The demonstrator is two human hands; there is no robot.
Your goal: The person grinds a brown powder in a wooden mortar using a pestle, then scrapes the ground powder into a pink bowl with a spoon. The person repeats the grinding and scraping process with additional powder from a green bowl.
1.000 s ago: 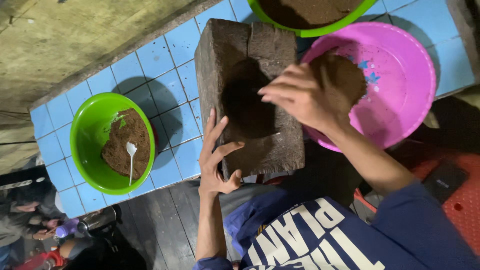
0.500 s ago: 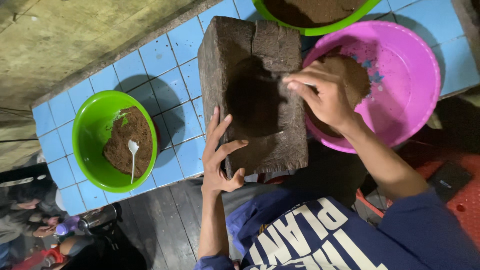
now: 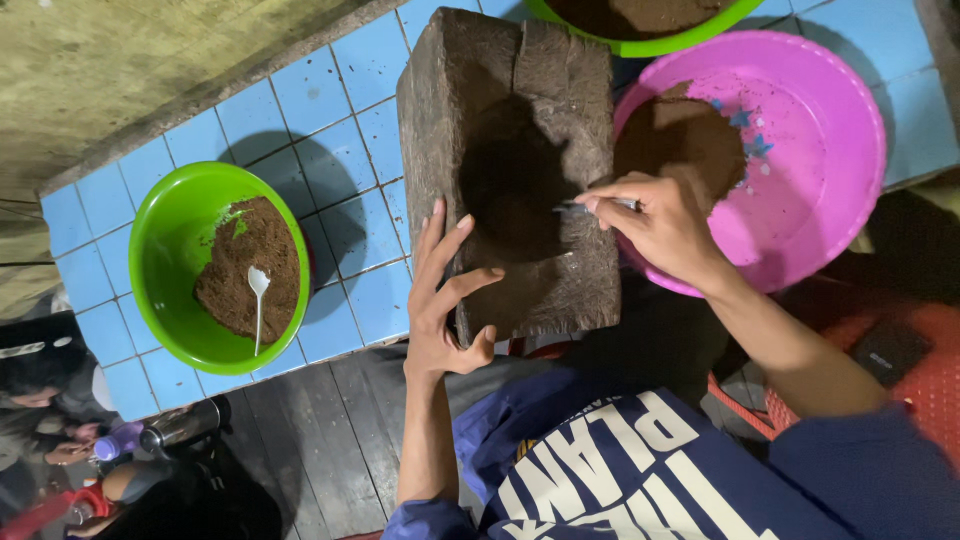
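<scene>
A heavy dark wooden block (image 3: pixel 560 100) with a hollow full of dark brown powder stands on the blue-tiled counter (image 3: pixel 330 90). My left hand (image 3: pixel 445 300) rests flat against the block's near-left corner, fingers spread, holding nothing. My right hand (image 3: pixel 650 225) pinches a small metal spoon (image 3: pixel 590 207) whose tip pokes into the hollow from the right. Just behind that hand sits a pink basin (image 3: pixel 820 150) with a heap of brown powder.
A green bowl (image 3: pixel 170 260) at the left holds brown powder and a white spoon (image 3: pixel 258 300). Another green bowl (image 3: pixel 650 40) shows at the top edge. A steel flask (image 3: pixel 180 425) and another person are low at the left. A red stool (image 3: pixel 930 370) stands right.
My right hand has moved from above the hollow toward its right rim, closer to me, now showing the spoon. My left hand has stayed on the block's corner.
</scene>
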